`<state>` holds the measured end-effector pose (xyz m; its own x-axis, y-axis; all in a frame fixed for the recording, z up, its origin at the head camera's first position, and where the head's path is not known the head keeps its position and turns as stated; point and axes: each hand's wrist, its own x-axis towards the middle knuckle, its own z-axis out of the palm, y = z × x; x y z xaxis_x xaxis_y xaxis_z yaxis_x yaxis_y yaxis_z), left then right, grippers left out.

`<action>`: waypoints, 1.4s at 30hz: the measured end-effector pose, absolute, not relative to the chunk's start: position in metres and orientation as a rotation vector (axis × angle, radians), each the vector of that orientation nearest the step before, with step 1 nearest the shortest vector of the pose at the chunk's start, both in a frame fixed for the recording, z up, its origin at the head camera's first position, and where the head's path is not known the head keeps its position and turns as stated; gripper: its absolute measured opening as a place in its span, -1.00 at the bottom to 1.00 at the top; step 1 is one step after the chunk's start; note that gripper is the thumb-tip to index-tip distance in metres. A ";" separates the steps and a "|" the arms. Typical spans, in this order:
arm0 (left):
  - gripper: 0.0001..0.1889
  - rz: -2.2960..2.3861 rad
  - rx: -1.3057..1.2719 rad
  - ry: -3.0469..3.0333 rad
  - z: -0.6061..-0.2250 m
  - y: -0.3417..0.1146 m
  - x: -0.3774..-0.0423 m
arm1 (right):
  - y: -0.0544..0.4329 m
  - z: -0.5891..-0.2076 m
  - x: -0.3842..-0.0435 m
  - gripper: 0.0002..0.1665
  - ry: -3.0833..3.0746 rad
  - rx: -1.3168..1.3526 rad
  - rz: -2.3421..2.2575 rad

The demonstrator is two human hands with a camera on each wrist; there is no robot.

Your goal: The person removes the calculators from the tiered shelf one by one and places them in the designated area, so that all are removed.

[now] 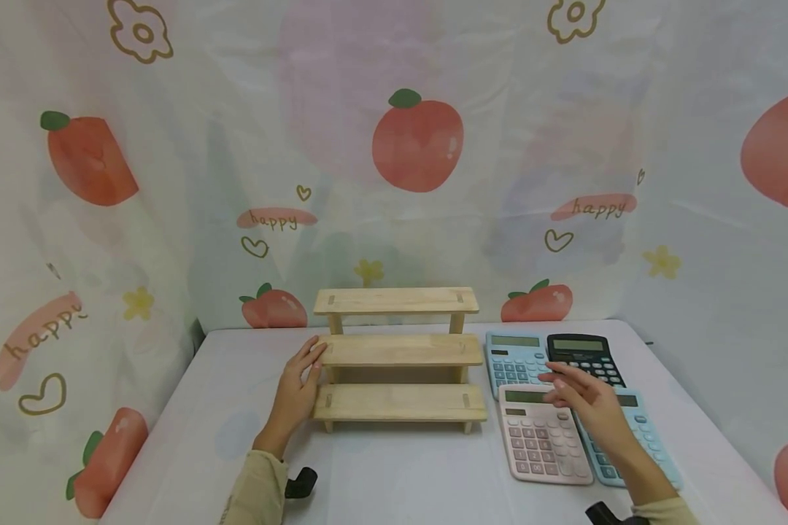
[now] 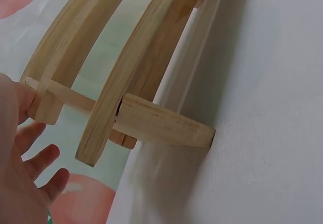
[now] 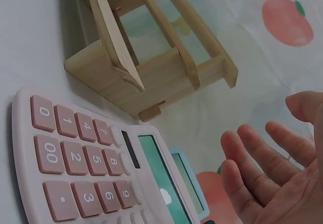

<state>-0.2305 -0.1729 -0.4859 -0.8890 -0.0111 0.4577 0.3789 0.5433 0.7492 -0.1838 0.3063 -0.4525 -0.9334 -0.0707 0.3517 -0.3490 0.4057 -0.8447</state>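
A three-step wooden display stand (image 1: 400, 351) stands upright at the middle of the table. At its left side my left hand (image 1: 295, 394) touches the end of the middle step; in the left wrist view several fingers (image 2: 43, 161) are spread below that board. To the right, my right hand (image 1: 591, 408) is held over a group of calculators, its fingers loosely bent and holding nothing. A pink calculator (image 1: 543, 445) lies in front, beside a blue calculator (image 1: 653, 441) partly hidden by my right forearm. Behind them lie another blue calculator (image 1: 514, 357) and a black calculator (image 1: 578, 347).
A white cloth covers the table (image 1: 400, 481). Behind and at both sides hangs a pale curtain (image 1: 486, 248) printed with fruit, hearts and flowers. Black curved pieces (image 1: 302, 483) show near both wrists.
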 end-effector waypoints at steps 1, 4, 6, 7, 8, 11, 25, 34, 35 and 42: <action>-0.60 -1.297 -0.291 -2.382 -0.486 -0.174 -0.229 | 0.305 -0.453 -0.184 -0.60 -2.395 0.382 1.545; -0.59 -1.302 -0.281 -2.393 -0.486 -0.178 -0.226 | 0.303 -0.452 -0.185 -0.60 -2.367 0.429 1.574; -0.59 -1.305 -0.287 -2.387 -0.486 -0.180 -0.225 | 0.302 -0.451 -0.185 -0.59 -2.357 0.444 1.590; -0.60 -1.298 -0.290 -2.385 -0.486 -0.181 -0.225 | 0.301 -0.451 -0.185 -0.59 -2.353 0.445 1.598; -0.60 -1.294 -0.290 -2.383 -0.485 -0.181 -0.225 | 0.301 -0.450 -0.186 -0.59 -2.352 0.445 1.597; -0.61 -1.286 -0.281 -2.385 -0.484 -0.181 -0.225 | 0.299 -0.449 -0.186 -0.58 -2.351 0.435 1.584; -0.66 -1.236 -0.257 -2.368 -0.476 -0.191 -0.215 | 0.277 -0.443 -0.195 -0.62 -2.285 0.511 1.586; -0.67 -1.231 -0.318 -2.319 -0.467 -0.189 -0.208 | 0.253 -0.440 -0.204 -0.61 -2.221 0.631 1.662; -0.68 -1.228 -0.324 -2.313 -0.466 -0.188 -0.207 | 0.250 -0.440 -0.205 -0.61 -2.219 0.640 1.665; -0.69 -1.189 -0.348 -2.299 -0.457 -0.183 -0.201 | 0.237 -0.440 -0.210 -0.60 -2.229 0.653 1.678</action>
<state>-0.2011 -0.1834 -0.4567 -0.8298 -0.0116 0.5579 0.4487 0.5805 0.6795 -0.2103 0.2372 -0.4403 -0.8601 -0.1880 0.4742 -0.5077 0.2252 -0.8316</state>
